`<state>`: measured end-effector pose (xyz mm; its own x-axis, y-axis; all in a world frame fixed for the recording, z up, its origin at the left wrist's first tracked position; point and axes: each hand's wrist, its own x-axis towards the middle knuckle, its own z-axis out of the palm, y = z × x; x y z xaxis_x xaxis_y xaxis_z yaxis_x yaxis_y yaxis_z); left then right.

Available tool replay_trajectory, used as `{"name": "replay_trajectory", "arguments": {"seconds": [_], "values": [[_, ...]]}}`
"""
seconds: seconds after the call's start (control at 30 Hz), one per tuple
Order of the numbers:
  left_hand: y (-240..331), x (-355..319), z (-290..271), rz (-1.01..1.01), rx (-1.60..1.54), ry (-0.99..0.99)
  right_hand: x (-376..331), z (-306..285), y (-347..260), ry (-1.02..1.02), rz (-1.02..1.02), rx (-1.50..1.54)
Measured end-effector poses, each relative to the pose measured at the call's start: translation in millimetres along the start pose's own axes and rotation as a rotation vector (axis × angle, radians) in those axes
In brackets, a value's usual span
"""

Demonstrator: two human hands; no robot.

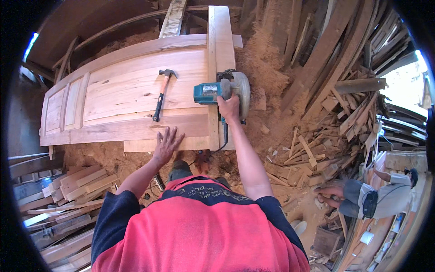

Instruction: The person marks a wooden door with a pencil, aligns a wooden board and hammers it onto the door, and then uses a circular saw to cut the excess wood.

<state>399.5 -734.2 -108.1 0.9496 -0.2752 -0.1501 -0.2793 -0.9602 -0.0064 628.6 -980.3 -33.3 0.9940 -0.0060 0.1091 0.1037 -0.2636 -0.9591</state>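
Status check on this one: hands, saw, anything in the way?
Right hand grips circular saw on the door panel. Left hand flat on the panel. Hammer lies left of the saw, apart.

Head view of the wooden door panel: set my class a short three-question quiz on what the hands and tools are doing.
1. True or false: the right hand holds the teal circular saw.
2. Where is the left hand? A) pressed flat on the door panel B) gripping the hammer C) hanging at the side
3. Fill in: the hammer lies untouched on the ____.

Key: 1 true; 2 A; 3 door panel.
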Motion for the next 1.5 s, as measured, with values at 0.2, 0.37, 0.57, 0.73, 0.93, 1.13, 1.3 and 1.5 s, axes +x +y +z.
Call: {"name": "replay_trajectory", "arguments": {"seconds": [0.2, 0.37, 0.57, 0.73, 0.93, 1.13, 1.3, 1.5], "values": [[3.3, 3.4, -9.9, 0.003, -0.032, -0.045, 20.4, 4.6, 15.7, -0.006, -0.027, -0.016], [1.1, -0.7, 1.0, -0.011, 0.005, 0.002, 25.2, 10.4, 7.4, 0.005, -0.089, 0.029], [4.5, 6.0, -11.1, -0.018, -0.036, -0.068, 37.1, 10.0, 3.3, 0.004, -0.041, 0.011], [2.4, 3.8, -7.5, -0.018, -0.013, -0.034, 45.9, 16.7, 8.1, 0.001, -0.013, -0.090], [1.7, 8.1, -6.4, -0.018, 0.028, -0.060, 65.4, 24.9, 26.6, 0.047, -0.051, -0.053], [2.7, 6.2, -5.2, -0.028, 0.027, -0.067, 73.3, 29.7, 17.2, 0.025, -0.054, -0.032], [2.7, 7.6, -8.3, -0.034, 0.033, -0.074, 84.2, 30.4, 13.4, -0.008, -0.033, -0.059], [3.5, 9.4, -14.0, -0.041, -0.003, -0.107, 98.4, 39.9, 24.3, 0.038, -0.102, 0.028]]}}
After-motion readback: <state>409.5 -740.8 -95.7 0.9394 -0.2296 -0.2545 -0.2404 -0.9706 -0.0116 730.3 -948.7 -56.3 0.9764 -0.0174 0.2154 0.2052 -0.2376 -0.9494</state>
